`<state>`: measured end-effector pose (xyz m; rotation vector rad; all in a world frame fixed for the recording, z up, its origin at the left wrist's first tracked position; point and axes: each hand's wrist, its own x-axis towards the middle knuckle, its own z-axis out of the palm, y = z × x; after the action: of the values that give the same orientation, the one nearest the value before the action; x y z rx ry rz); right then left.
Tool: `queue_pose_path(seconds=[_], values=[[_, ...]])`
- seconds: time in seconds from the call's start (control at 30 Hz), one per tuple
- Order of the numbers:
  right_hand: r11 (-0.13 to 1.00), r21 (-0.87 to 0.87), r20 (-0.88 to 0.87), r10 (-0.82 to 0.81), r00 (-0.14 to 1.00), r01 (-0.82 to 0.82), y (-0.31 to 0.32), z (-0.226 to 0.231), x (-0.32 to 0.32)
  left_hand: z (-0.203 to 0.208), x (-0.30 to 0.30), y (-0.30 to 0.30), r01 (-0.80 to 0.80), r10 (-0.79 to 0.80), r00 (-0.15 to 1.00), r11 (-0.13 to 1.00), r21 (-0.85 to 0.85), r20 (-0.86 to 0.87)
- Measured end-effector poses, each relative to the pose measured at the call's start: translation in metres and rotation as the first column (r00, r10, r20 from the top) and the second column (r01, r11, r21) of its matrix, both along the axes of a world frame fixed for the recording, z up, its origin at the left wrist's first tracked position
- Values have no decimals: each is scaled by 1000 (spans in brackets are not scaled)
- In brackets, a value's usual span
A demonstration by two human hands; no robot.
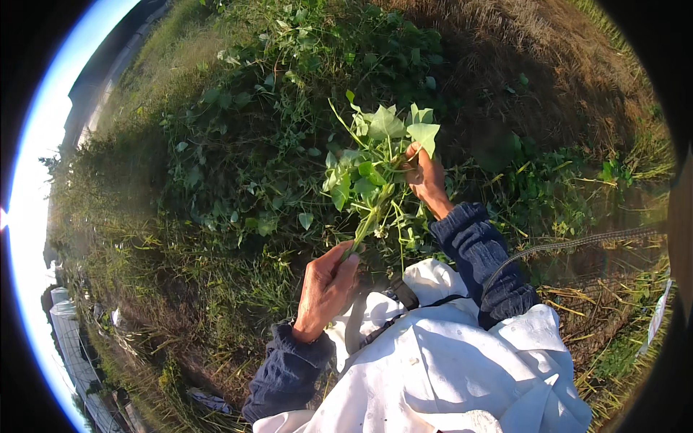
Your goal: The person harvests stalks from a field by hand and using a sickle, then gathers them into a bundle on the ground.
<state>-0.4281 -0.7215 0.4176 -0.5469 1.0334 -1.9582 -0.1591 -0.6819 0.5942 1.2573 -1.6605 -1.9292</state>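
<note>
A bunch of leafy green vine cuttings [374, 189] is held up in front of me, its broad pointed leaves at the top and its stems gathered below. My left hand [326, 287] is closed around the lower stem ends. Up at the leafy end, my right hand [426, 179] pinches the bunch from its right side, thumb and fingers by a large pale leaf [423, 135]. Part of the right fingers is hidden behind the foliage. Some thin stems hang loose below the bunch.
Dense green vines [238, 166] spread ahead and to the left. Dry brown straw [548, 65] lies at the far right. A dark cord [577, 239] runs past my right sleeve. White cloth [447, 353] covers my lap, with a strap [355, 321] near it. Pale greenhouse-like structures [68, 332] stand far left.
</note>
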Motion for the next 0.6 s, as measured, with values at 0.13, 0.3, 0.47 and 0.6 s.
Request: queue_pose_path(seconds=[0.13,0.3,0.47,0.6], values=[[665,425,-857,76,510,614,9,-24,-77,34,31,13,52,-37,993,989,-138,108],[792,140,-988,150,34,594,49,-15,-164,64,101,-4,-237,247,967,962,-133,68],[692,250,-785,554,-277,677,74,-10,-210,42,120,-26,-279,286,958,948,-152,23],[631,351,-651,696,-304,692,75,23,-177,33,131,-23,-347,368,927,917,-199,80]])
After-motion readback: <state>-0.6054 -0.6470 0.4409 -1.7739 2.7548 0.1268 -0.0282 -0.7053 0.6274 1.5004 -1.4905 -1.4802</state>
